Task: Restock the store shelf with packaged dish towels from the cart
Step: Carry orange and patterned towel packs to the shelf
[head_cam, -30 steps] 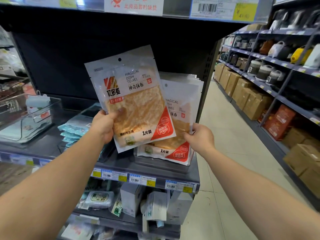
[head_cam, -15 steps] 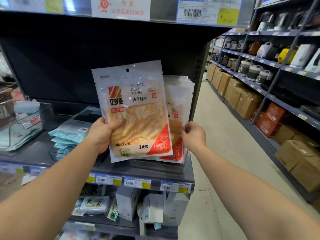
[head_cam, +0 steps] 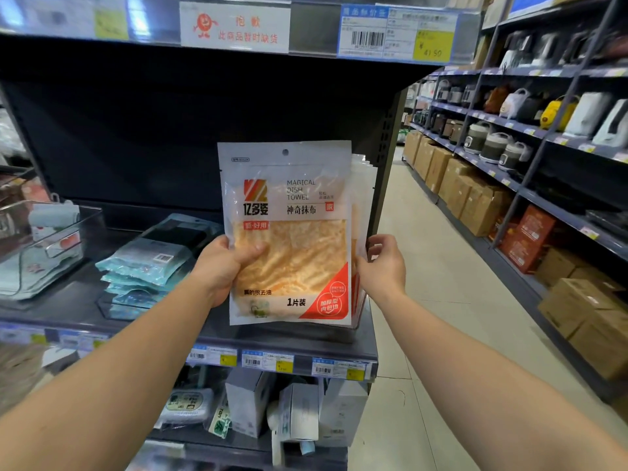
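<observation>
The left hand (head_cam: 217, 266) grips the front dish towel packet (head_cam: 289, 232) at its left edge, thumb curled across the clear window and fingers behind, holding it upright. The right hand (head_cam: 382, 263) sits at the right edge of the stack of like packets (head_cam: 362, 185) standing just behind, fingers loosely curled against their edges; whether it pinches them or only steadies them I cannot tell. The packet looks light and flat: a glossy film pouch with a soft cloth inside, so it should flex and slide readily against its neighbours, yet it is not fragile. An edge grip at mid-height, as here, seems the sound place to hold; the slick film would likely slip under a fingertip hold at a corner. Both packet and stack stand at the front right corner of the shelf (head_cam: 299, 341), a dark flat board with price labels (head_cam: 268, 362) along its front edge. Toward the shelf's left lie teal packets (head_cam: 142, 266) and a clear bin (head_cam: 51, 246). Above, an upper shelf lip carries a sign (head_cam: 234, 27). Beyond the right edge runs an aisle with cardboard boxes (head_cam: 475, 202) and rice cookers (head_cam: 492, 146).
</observation>
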`<state>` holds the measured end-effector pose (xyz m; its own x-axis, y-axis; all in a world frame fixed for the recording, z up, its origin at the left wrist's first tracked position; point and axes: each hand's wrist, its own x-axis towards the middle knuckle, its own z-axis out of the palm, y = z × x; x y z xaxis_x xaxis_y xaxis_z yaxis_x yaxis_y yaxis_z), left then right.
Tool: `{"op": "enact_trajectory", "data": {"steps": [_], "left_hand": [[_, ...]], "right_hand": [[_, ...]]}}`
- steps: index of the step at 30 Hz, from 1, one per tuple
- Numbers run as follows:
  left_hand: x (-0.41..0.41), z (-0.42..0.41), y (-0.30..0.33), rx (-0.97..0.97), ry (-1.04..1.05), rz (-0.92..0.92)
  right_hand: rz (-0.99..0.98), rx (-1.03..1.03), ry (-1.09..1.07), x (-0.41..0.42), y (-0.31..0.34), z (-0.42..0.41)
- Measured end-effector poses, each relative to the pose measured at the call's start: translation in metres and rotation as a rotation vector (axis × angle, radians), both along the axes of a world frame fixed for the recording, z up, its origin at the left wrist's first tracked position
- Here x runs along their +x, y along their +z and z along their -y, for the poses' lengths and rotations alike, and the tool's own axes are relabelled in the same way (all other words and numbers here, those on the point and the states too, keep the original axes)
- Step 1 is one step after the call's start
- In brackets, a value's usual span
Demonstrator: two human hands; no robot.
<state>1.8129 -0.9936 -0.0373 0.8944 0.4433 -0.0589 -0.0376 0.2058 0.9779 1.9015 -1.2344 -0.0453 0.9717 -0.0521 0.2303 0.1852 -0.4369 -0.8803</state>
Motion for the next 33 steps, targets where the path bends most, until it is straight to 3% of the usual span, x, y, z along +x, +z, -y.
{"op": "enact_trajectory", "data": {"steps": [6, 11, 14, 18, 23, 33], "left_hand": [[0.005, 0.007, 0.003, -0.005, 0.04, 0.013], [0.014, 0.015, 0.004, 0.118, 0.133, 0.008], [0.017, 0.025, 0.007, 0.235, 0.179, 0.014], [0.016, 0.027, 0.003, 0.46, 0.129, -0.067], [0.01, 0.013, 0.006, 0.907, -0.017, -0.241], [0.011, -0.004, -0.009, 1.041, 0.08, -0.229]], "right_hand": [[-0.037, 0.202, 0.202, -0.01, 0.015, -0.004], [-0.022, 0.299, 0.227, -0.005, 0.024, 0.005], [-0.049, 0.224, 0.252, -0.001, 0.023, 0.009], [-0.031, -0.043, 0.184, 0.004, 0.008, 0.01], [-0.038, -0.084, 0.08, 0.006, -0.01, 0.017], [0.06, -0.087, 0.102, 0.007, -0.004, 0.002]]}}
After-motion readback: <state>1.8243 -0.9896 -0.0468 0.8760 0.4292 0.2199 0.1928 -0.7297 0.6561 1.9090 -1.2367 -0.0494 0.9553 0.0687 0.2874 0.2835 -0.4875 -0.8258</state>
